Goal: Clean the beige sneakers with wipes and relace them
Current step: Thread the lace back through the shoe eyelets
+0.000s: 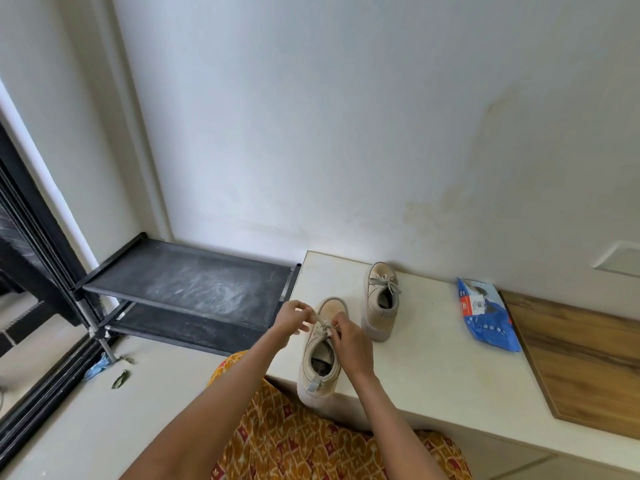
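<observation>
Two beige sneakers stand on a white counter [433,358]. The near sneaker [320,368] sits at the counter's front edge, heel toward me and overhanging slightly. My left hand [292,318] pinches its pale lace [320,322] on the left side. On the right, my right hand [349,341] grips the lace over the tongue. The far sneaker [380,303] stands by the wall with its lace tied in a bow. A blue pack of wipes [485,313] lies to the right of it.
A wooden board [581,362] covers the counter's right part. A black two-tier shoe rack [187,289], dusty on top, stands left of the counter. A dark sliding door frame [31,278] runs along the far left. Leaves and a blue mask [98,367] lie on the floor.
</observation>
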Tool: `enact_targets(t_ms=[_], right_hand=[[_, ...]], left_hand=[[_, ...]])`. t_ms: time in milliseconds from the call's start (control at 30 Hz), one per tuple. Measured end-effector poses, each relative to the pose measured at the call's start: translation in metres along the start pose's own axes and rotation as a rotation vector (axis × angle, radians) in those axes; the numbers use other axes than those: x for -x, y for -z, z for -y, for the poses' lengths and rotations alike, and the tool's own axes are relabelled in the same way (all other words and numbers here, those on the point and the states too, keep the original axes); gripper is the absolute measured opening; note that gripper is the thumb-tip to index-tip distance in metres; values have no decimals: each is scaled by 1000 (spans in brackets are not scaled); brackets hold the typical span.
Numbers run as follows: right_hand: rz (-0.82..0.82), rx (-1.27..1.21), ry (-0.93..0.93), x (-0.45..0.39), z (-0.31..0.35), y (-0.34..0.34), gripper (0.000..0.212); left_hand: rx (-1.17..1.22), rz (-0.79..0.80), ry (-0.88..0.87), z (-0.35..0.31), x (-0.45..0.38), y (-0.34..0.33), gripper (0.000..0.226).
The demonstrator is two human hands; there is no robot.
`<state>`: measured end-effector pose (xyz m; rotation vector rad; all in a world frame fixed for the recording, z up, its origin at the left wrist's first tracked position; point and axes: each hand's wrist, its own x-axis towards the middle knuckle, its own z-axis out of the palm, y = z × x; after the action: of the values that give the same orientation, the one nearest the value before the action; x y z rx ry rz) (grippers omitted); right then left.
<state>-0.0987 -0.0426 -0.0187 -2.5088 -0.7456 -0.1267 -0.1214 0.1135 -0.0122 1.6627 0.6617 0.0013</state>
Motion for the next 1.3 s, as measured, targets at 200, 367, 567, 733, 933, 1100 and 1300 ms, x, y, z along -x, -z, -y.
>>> enact_targets(t_ms=[200,367,567,733,933,1100,1300], right_hand=[[2,36,5,-1,0,-1,15],[-20,52,11,0,1,-2,12],[-32,37,40,2,4,0,11],[-49,-15,52,3,4,0,15],[-39,-50,58,7,5,-1,23],[-36,-73,42,7,4,-1,24],[-44,-70,35,7,5,0,24]], left_hand=[[-77,333,-33,8,9,9,48],[-115,421,-105,7,8,20,44],[-181,390,-80,-2,8,7,32],[-586,494,-46,-19,9,4,49],[-701,272,-476,-16,-6,24,43],[-923,284,-604,-16,-11,17,19],[-765,164,-491,-8,-15,14,13]])
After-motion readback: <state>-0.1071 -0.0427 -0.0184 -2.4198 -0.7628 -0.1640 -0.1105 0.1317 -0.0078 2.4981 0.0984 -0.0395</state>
